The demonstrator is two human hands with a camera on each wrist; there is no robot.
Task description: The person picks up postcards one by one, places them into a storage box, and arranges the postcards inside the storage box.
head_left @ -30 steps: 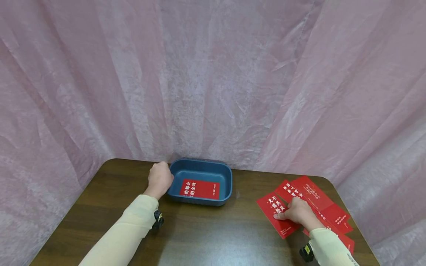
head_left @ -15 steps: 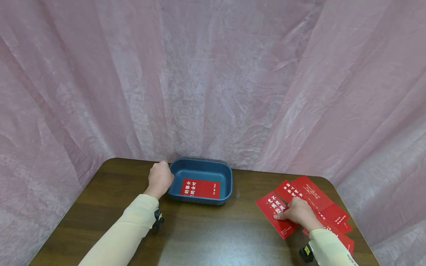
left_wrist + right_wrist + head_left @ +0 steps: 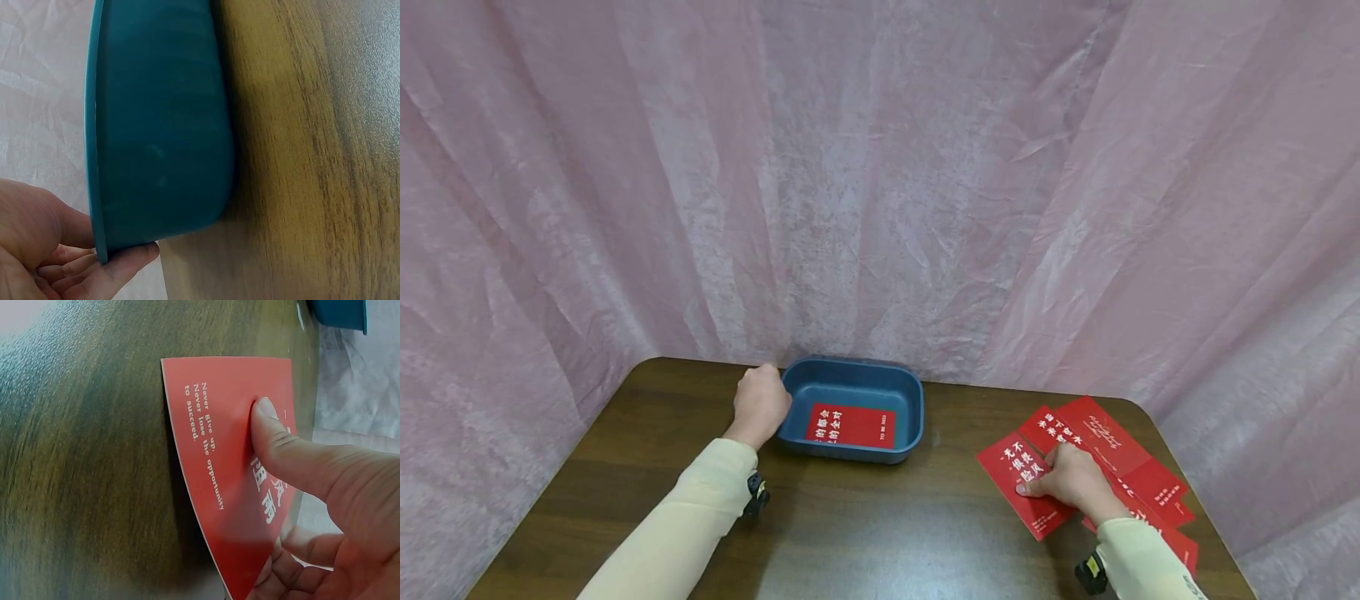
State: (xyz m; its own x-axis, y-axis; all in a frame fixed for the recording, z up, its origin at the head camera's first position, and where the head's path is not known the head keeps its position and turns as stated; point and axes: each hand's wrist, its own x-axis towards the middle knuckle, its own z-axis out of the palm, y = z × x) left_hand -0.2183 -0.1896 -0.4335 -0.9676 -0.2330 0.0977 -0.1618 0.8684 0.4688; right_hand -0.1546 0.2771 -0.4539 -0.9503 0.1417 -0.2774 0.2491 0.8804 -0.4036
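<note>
Near the table's back edge sits a blue plastic basin, with a red printed card lying flat inside. My left hand pinches the basin's left end; in the left wrist view the thumb is inside the rim and fingers are against the outer wall. Over on the right, my right hand grips a red card with white lettering. In the right wrist view the thumb presses on the card's face, other fingers are behind it, and the card is bowed.
Several more red cards overlap in a fan beneath and beyond my right hand, near the table's right edge. Brown wood tabletop lies between the basin and the cards. A pink curtain hangs right behind the table.
</note>
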